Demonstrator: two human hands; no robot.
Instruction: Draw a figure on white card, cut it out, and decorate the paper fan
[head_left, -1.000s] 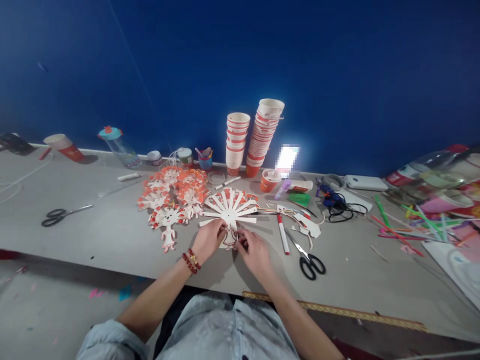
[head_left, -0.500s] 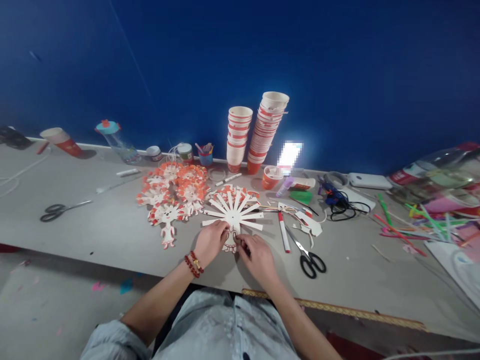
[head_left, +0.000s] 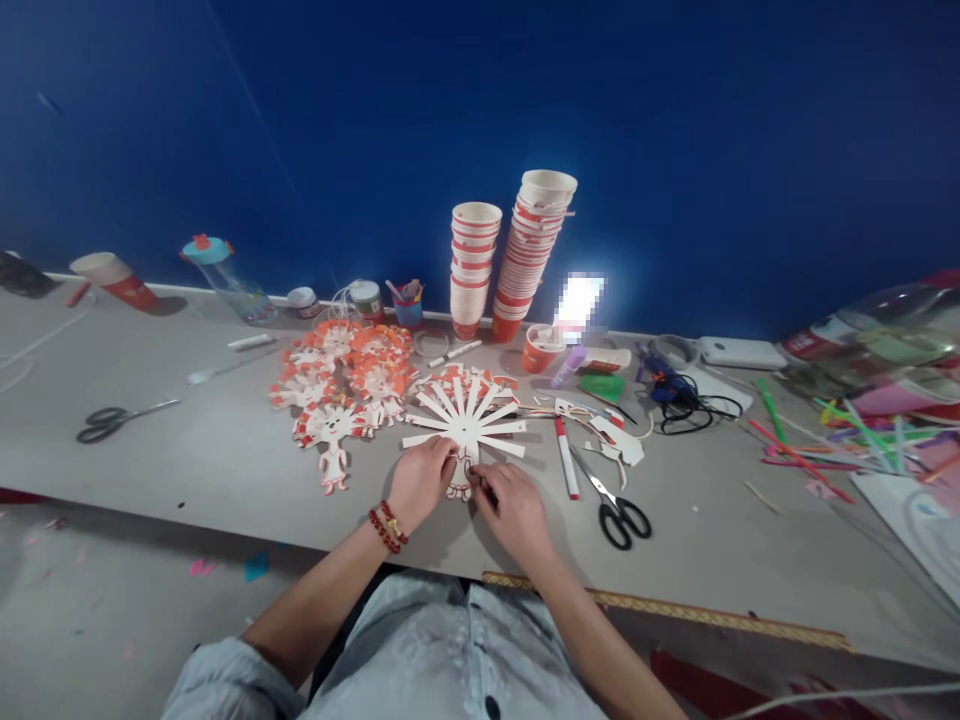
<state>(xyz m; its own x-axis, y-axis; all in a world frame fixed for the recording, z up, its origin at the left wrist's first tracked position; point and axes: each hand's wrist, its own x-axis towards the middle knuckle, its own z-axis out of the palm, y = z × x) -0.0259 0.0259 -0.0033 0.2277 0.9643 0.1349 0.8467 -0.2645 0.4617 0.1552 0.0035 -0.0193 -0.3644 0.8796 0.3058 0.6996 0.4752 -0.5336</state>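
A white paper cutout [head_left: 463, 432] lies on the table in front of me, with strips fanning out like rays and a small body outlined in dark red at its lower end. My left hand [head_left: 426, 478] has its fingers closed at the left edge of that body. At the right edge, my right hand [head_left: 512, 503] pinches the cutout between curled fingers. Just beyond, partly covered by the strips, are more orange-and-white cutouts. To the left sits a pile of finished-looking paper figures [head_left: 341, 375] with orange-tipped strips.
Black-handled scissors [head_left: 622, 520] and a red-and-white marker [head_left: 567, 460] lie to the right. Behind stand two tall stacks of paper cups [head_left: 474, 270]. Another pair of scissors [head_left: 112, 422] lies far left. Colourful strips [head_left: 825, 450] and a clear bottle [head_left: 885, 335] crowd the right side.
The view has shifted slightly. Both hands stay at the cutout's body with almost no visible movement.
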